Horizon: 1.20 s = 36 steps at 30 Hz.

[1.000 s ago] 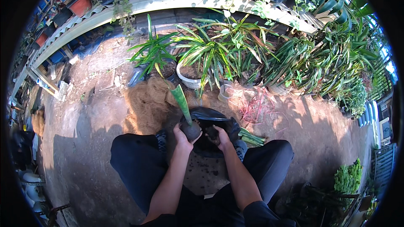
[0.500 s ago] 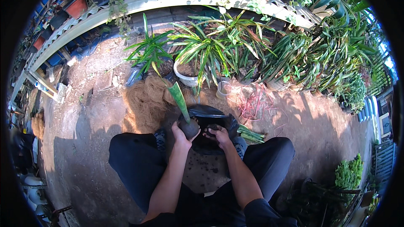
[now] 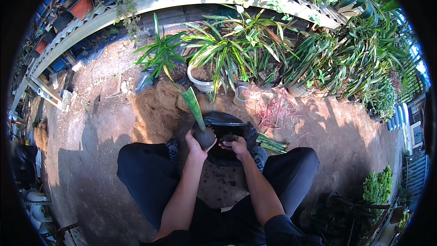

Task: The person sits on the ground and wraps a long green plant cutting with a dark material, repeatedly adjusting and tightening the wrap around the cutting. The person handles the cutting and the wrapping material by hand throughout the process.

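Note:
My left hand [image 3: 195,148] is wrapped round a dark, rounded soil ball [image 3: 203,137]. Out of its top a broad green leaf cutting [image 3: 193,107] stands, leaning a little left. Beside it, my right hand [image 3: 238,146] has its fingers curled on a clump of dark soil [image 3: 229,139], above the mouth of a black plastic bag [image 3: 222,119]. The bag sits between my feet, its inside in deep shadow. Just right of the bag lies a bundle of green leaf cuttings [image 3: 272,143].
Brown coconut fibre [image 3: 157,111] is heaped at the left, beyond my knee. Pink plastic strings [image 3: 273,111] lie tangled at the right, near a small clear cup [image 3: 241,95]. Potted plants, one in a white pot [image 3: 200,81], line the far side under a shelf [image 3: 182,3].
My right hand and the soil in it have shifted slightly left, toward the soil ball. My left hand keeps its hold with hardly any movement.

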### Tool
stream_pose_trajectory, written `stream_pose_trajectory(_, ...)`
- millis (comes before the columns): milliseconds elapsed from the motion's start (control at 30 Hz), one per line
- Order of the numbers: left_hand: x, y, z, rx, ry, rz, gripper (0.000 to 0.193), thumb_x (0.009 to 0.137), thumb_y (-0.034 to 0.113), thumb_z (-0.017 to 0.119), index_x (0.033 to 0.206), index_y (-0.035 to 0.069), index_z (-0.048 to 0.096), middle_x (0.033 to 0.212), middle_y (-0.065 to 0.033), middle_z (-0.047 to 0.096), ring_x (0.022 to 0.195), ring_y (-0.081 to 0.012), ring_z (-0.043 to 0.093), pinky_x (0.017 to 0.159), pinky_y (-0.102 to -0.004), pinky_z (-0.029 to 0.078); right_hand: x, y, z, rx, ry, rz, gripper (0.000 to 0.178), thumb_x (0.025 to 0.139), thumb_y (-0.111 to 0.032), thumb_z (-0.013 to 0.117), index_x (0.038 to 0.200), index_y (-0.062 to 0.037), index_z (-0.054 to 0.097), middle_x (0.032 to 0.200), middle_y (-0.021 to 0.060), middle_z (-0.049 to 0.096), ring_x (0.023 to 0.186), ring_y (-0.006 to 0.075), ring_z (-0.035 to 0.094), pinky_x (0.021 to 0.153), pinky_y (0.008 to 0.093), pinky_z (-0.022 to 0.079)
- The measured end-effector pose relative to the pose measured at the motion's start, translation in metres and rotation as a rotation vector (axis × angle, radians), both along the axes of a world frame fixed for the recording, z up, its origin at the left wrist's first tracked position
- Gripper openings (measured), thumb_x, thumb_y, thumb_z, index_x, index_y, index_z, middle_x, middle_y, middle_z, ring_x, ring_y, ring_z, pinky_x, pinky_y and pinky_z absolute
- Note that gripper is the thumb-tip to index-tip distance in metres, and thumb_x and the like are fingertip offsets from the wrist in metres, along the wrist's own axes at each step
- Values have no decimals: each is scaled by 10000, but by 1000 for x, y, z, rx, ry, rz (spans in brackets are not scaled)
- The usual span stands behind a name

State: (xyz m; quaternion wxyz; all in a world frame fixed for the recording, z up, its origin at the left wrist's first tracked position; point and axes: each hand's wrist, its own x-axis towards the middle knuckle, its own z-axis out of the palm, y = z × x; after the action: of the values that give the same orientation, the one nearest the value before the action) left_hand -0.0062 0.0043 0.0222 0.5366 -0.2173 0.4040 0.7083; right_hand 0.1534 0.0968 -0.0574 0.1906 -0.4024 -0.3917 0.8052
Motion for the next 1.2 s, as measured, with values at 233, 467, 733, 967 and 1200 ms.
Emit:
stream_pose_trajectory(233, 3, -2, 3, 53, 32, -4, 537, 912, 534, 339, 1193, 132, 557, 1105, -114, 641, 993, -314, 642, 878, -560, 513, 2, 1, 1, -121, -5, -222, 198, 948, -117, 588, 1064, 43, 604, 979, 150, 684, 839, 265, 701, 765, 366, 605)
stream_pose_trajectory(467, 1, -4, -7, 147, -47, -4, 583, 874, 540, 417, 1277, 127, 497, 1251, -159, 563, 1143, -384, 568, 965, -614, 443, 6, 0, 4, 27, -147, -218, 248, 976, -195, 560, 1057, 35, 609, 979, 150, 684, 834, 275, 701, 734, 384, 614)
stream_pose_trajectory(733, 3, -5, -6, 120, -81, -12, 627, 873, 568, 412, 1336, 146, 451, 1332, -154, 511, 1213, -380, 527, 974, -635, 423, 10, 3, 15, -106, -153, -244, 318, 983, -272, 552, 1043, 34, 614, 986, 168, 695, 862, 294, 705, 740, 387, 615)
stream_pose_trajectory(967, 3, -3, -1, 72, -59, 15, 632, 911, 613, 265, 1305, 175, 497, 1266, -120, 573, 1151, -332, 571, 918, -622, 465, 12, 3, 12, -125, 8, -204, 244, 957, -169, 595, 1096, 31, 574, 1032, 171, 674, 917, 310, 697, 786, 398, 608)
stream_pose_trajectory(1200, 6, -2, 6, 17, -48, 52, 609, 913, 613, 261, 1287, 197, 505, 1244, -112, 583, 1124, -327, 584, 912, -620, 468, 10, 2, 16, -88, 12, -180, 245, 930, -59, 607, 1147, 35, 543, 1088, 179, 658, 959, 314, 684, 833, 396, 597)
